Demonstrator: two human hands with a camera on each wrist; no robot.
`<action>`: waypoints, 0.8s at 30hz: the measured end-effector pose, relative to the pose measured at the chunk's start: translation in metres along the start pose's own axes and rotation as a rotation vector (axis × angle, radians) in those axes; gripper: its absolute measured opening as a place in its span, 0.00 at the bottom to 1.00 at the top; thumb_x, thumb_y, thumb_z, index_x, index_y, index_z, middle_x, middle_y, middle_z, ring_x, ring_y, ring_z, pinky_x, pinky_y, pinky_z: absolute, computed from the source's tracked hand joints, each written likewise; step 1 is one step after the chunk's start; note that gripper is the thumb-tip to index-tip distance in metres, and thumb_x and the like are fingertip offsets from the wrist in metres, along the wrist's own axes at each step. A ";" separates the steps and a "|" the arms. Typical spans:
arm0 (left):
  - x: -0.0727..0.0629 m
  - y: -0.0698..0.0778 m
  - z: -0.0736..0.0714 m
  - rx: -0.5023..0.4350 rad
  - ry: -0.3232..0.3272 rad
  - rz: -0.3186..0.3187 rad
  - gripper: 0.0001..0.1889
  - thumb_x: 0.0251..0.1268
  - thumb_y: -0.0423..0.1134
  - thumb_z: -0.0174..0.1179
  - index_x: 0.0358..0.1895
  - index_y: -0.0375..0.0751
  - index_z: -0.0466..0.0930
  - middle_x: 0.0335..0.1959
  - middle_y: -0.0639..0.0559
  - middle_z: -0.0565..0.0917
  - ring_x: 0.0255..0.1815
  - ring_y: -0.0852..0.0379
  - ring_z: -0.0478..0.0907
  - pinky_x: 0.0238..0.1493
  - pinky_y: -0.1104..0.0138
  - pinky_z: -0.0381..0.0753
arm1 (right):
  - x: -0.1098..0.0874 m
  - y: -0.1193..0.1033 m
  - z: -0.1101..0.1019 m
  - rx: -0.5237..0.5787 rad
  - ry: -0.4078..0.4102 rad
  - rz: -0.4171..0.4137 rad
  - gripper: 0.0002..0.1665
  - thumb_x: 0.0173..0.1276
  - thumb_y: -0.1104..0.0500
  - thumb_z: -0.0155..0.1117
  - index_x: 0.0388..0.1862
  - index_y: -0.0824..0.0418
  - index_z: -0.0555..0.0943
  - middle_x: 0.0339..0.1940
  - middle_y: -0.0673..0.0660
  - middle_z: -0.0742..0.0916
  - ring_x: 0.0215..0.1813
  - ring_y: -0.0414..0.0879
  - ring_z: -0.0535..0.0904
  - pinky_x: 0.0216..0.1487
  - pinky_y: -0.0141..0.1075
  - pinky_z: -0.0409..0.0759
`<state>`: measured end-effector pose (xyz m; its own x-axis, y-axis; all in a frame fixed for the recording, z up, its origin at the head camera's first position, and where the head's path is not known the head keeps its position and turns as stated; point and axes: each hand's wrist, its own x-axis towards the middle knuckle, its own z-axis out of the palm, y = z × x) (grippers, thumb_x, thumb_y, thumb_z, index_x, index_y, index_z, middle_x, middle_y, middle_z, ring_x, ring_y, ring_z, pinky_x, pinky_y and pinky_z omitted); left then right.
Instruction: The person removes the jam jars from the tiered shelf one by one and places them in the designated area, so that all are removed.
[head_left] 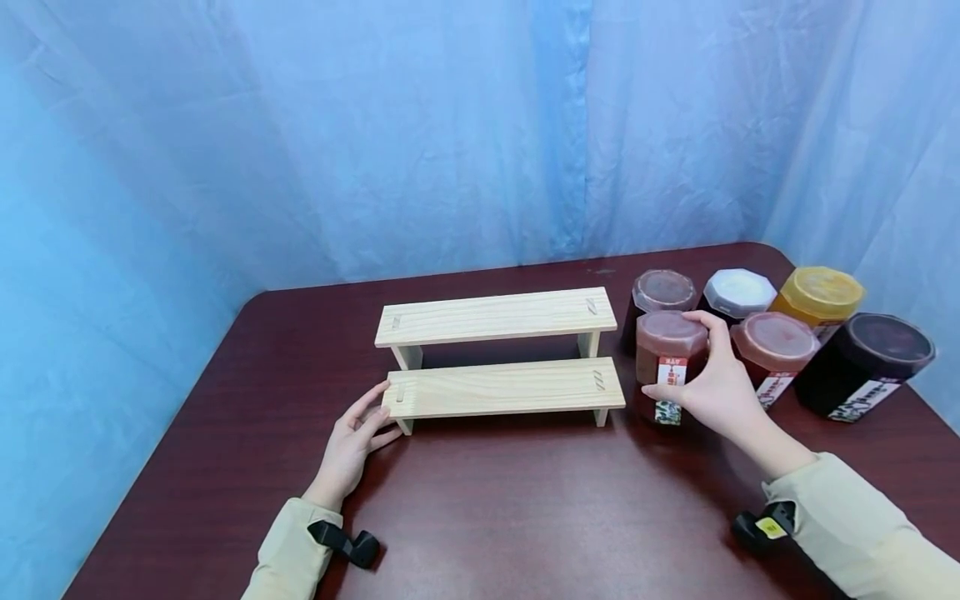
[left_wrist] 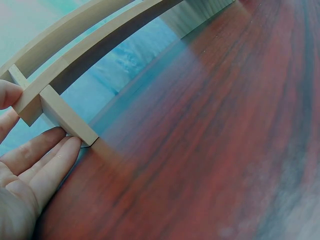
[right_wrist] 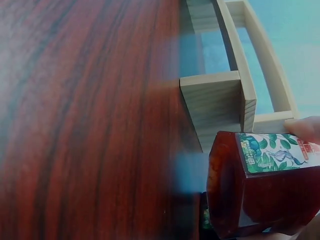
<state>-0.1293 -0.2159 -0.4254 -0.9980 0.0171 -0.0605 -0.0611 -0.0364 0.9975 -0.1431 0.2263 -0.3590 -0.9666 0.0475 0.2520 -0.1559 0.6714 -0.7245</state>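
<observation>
A pale wooden two-tier stand (head_left: 495,390) sits at mid-table, its rear board higher than its front one. My left hand (head_left: 352,446) touches the left end of the front board, fingertips on the board's end and lower fingers extended against the leg (left_wrist: 70,117). With thumb and fingers my right hand (head_left: 716,387) grips a dark red jar (right_wrist: 270,192) with a frosted pinkish lid (head_left: 670,327) and a red, white and green label. In the right wrist view the jar's base shows, close to the stand's right end.
Several more lidded jars stand around the right hand: one with a greyish lid (head_left: 664,290), a white-lidded one (head_left: 739,292), a yellow-lidded one (head_left: 822,292), a pink-lidded one (head_left: 776,337) and a black one (head_left: 862,362). Blue curtains (head_left: 450,142) hang behind the dark red table (head_left: 510,508).
</observation>
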 end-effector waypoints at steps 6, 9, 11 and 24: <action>0.000 0.000 0.000 -0.004 0.006 -0.008 0.24 0.72 0.32 0.47 0.70 0.41 0.61 0.52 0.40 0.75 0.45 0.62 0.81 0.47 0.64 0.82 | 0.001 0.004 0.000 -0.015 -0.026 0.008 0.63 0.43 0.57 0.80 0.71 0.60 0.50 0.58 0.74 0.72 0.54 0.68 0.71 0.51 0.63 0.71; 0.000 0.000 0.001 0.001 0.010 -0.011 0.24 0.73 0.31 0.47 0.70 0.41 0.61 0.53 0.38 0.74 0.45 0.62 0.81 0.48 0.63 0.82 | 0.002 0.007 0.000 -0.026 -0.039 0.005 0.63 0.43 0.57 0.80 0.71 0.59 0.50 0.57 0.74 0.72 0.54 0.69 0.72 0.50 0.63 0.71; 0.000 0.001 0.001 0.003 0.009 -0.010 0.24 0.73 0.31 0.46 0.70 0.41 0.61 0.54 0.36 0.74 0.46 0.62 0.81 0.48 0.63 0.82 | 0.002 0.008 0.000 -0.032 -0.046 0.005 0.63 0.43 0.57 0.80 0.71 0.59 0.50 0.57 0.74 0.72 0.54 0.69 0.72 0.50 0.64 0.71; 0.000 0.000 0.001 0.005 0.011 -0.008 0.24 0.72 0.32 0.48 0.70 0.40 0.61 0.53 0.37 0.74 0.45 0.62 0.81 0.48 0.63 0.82 | -0.004 0.018 -0.006 -0.055 -0.049 -0.067 0.64 0.38 0.60 0.82 0.70 0.60 0.52 0.53 0.74 0.74 0.51 0.68 0.73 0.47 0.63 0.73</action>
<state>-0.1291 -0.2152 -0.4253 -0.9976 0.0068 -0.0689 -0.0691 -0.0316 0.9971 -0.1414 0.2423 -0.3692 -0.9633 -0.0343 0.2664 -0.2108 0.7114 -0.6704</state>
